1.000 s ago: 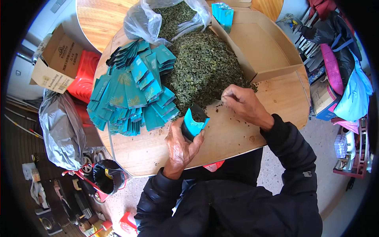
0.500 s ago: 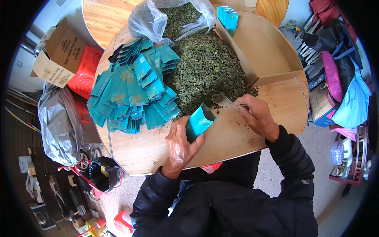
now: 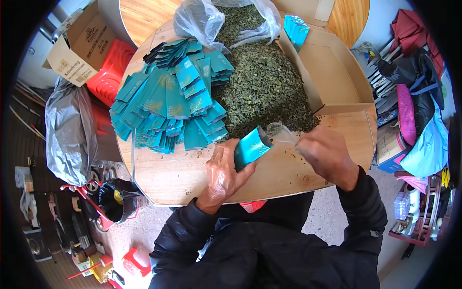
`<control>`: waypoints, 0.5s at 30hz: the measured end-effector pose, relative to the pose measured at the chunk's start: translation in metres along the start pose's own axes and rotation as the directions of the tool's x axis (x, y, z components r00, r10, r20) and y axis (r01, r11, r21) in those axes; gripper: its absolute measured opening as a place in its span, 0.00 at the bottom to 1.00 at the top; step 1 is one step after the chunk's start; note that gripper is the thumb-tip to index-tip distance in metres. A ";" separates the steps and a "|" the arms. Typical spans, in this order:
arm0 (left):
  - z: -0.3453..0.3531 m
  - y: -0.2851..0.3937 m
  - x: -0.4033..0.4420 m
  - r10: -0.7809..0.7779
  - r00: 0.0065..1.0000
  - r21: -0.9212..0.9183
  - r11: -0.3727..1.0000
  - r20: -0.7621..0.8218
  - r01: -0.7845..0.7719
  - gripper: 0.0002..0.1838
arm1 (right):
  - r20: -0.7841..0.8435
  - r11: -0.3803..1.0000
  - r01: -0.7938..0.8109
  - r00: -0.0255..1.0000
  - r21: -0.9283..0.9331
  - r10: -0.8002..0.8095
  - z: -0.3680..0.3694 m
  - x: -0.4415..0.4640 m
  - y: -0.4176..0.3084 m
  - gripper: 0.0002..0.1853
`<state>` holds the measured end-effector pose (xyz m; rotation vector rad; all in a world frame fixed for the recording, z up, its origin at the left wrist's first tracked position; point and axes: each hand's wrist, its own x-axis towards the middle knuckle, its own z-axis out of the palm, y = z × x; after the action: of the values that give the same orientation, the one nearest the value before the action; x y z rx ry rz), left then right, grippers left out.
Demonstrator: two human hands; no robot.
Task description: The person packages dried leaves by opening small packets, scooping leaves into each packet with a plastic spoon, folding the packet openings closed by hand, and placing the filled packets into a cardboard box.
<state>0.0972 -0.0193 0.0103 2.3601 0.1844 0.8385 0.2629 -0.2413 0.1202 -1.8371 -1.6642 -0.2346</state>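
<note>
My left hand [image 3: 224, 169] is closed around a teal packet [image 3: 251, 148], its open top tilted up and to the right. Just beyond that mouth, a clear plastic scoop [image 3: 281, 131] carries some dried leaves. My right hand [image 3: 327, 154], slightly blurred, grips the scoop's handle. Behind both hands rises a large heap of dried tea leaves [image 3: 264, 86]. Many more teal packets [image 3: 166, 98] lie fanned in overlapping piles to the left of the heap.
A clear plastic bag [image 3: 199, 21] with more leaves lies behind the heap. At the right, an open cardboard box [image 3: 332, 67] has a stack of upright teal packets [image 3: 295, 32] at its left edge. Leaf crumbs dot the wooden table [image 3: 168, 185]. A red stool [image 3: 109, 72] stands left.
The scoop has lifted from the heap's front edge to near the packet's mouth, now with leaves in it. The camera view has shifted a little.
</note>
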 end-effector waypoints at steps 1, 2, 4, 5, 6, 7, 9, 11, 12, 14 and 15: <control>0.000 0.000 0.000 0.000 1.000 -0.001 1.000 0.000 0.000 0.33 | 0.099 0.992 0.072 0.993 -0.105 -0.062 -0.002 0.005 -0.006 0.13; 0.000 0.000 0.000 0.000 1.000 -0.005 1.000 0.003 0.000 0.33 | 0.204 0.968 0.153 0.973 -0.200 -0.111 -0.003 0.010 -0.012 0.14; -0.001 0.001 -0.001 -0.001 1.000 -0.011 1.000 0.009 0.001 0.33 | 0.247 0.952 0.182 0.962 -0.245 -0.120 -0.005 0.017 -0.022 0.14; -0.001 0.001 0.000 0.012 1.000 -0.020 1.000 -0.005 -0.012 0.33 | 0.289 0.932 0.218 0.948 -0.288 -0.133 -0.006 0.020 -0.025 0.15; -0.001 0.000 0.001 0.022 1.000 -0.026 0.999 -0.021 -0.022 0.33 | 0.290 0.931 0.224 0.947 -0.288 -0.138 -0.007 0.022 -0.026 0.15; -0.002 0.000 0.000 0.017 0.999 -0.025 1.000 -0.026 -0.018 0.33 | 0.313 0.917 0.247 0.939 -0.313 -0.146 -0.008 0.024 -0.027 0.14; -0.001 0.001 0.000 0.007 1.000 -0.026 1.000 -0.009 -0.007 0.33 | 0.333 0.903 0.263 0.932 -0.341 -0.145 -0.009 0.023 -0.030 0.14; -0.001 0.000 -0.001 -0.020 1.000 -0.057 0.998 0.011 0.021 0.34 | 0.344 0.914 0.268 0.926 -0.304 -0.157 -0.006 0.023 -0.036 0.15; -0.001 0.000 -0.003 -0.056 0.998 -0.085 0.995 0.026 0.058 0.35 | 0.346 0.915 0.269 0.925 -0.301 -0.158 -0.006 0.024 -0.037 0.15; 0.000 0.000 -0.003 -0.048 0.999 -0.080 0.996 0.019 0.049 0.35 | 0.345 0.913 0.279 0.923 -0.297 -0.169 -0.009 0.026 -0.038 0.15; 0.000 0.000 -0.003 -0.035 0.999 -0.076 0.996 0.016 0.036 0.36 | 0.342 0.914 0.276 0.925 -0.299 -0.168 -0.010 0.026 -0.039 0.15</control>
<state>0.0949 -0.0200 0.0087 2.2848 0.1845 0.7979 0.2337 -0.2254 0.1548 -2.0106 -2.1741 -0.3693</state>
